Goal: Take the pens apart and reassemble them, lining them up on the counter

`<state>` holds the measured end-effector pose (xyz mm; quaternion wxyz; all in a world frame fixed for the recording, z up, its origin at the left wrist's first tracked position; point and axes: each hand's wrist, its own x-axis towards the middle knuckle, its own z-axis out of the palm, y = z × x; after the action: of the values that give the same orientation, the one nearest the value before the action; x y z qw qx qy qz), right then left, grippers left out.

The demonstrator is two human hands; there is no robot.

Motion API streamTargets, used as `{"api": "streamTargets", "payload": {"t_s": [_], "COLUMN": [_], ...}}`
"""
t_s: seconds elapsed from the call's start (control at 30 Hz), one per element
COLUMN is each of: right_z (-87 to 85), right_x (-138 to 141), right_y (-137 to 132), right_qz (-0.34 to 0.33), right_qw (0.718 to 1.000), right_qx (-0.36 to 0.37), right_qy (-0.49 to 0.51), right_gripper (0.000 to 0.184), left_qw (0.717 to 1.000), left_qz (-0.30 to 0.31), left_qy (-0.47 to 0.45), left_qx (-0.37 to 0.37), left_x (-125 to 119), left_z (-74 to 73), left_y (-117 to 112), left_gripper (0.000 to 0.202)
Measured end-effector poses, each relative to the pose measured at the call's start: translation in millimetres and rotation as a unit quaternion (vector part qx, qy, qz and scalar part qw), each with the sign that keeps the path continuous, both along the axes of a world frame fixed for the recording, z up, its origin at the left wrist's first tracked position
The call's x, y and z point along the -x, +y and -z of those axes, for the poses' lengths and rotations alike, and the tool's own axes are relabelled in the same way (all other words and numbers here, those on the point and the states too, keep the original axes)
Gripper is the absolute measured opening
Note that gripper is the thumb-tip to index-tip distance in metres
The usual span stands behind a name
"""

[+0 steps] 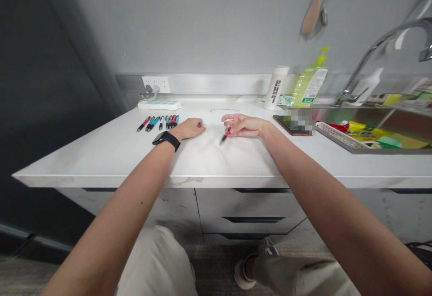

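Note:
My right hand is just above the white countertop, its fingers pinching a pink-and-black pen. The pen slants down to the left and is slightly blurred. To the left, my left hand rests on the counter with its fingers curled in, and no object shows in them. A black watch is on that wrist. Right beside this hand lies a row of several pens in pink, blue, white and black, side by side.
A white power strip lies under a wall socket. At the back right stand a white bottle and a yellow-green pump bottle. A phone lies before them, next to the sink with its faucet.

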<state>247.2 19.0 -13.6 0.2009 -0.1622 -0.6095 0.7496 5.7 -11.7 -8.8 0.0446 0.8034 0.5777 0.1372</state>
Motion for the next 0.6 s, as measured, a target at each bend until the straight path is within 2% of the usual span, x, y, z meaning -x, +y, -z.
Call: {"api": "streamTargets", "payload": {"t_s": [0.27,0.4,0.53,0.6], "right_z": [1.0,2.2,2.3,2.2], "right_x": [-1.3,-1.7,-1.3,-0.9], "right_y": [1.9,3.6,4.6,4.7], "right_qz": [-0.003,0.016,0.011,0.006], "right_qw": [1.000,1.000,1.000,1.000], "right_qx": [0.009,-0.005,0.004,-0.001], "right_qy": [0.004,0.016,0.005,0.007], "right_gripper": [0.033,0.041,0.035,0.039], "left_qw": [1.000,1.000,1.000,1.000], "left_qz": [0.023,-0.010,0.001,-0.006], "left_qy": [0.018,0.027,0.024,0.017], "left_qx": [-0.010,-0.006,0.006,0.003], "left_x": [2.6,1.2,0.9,1.9], "left_z": [1.0,1.8,1.9,2.7], "left_y": [-0.8,-0.1,1.4,2.5], "left_gripper": [0.024,0.024,0.023,0.024]}}
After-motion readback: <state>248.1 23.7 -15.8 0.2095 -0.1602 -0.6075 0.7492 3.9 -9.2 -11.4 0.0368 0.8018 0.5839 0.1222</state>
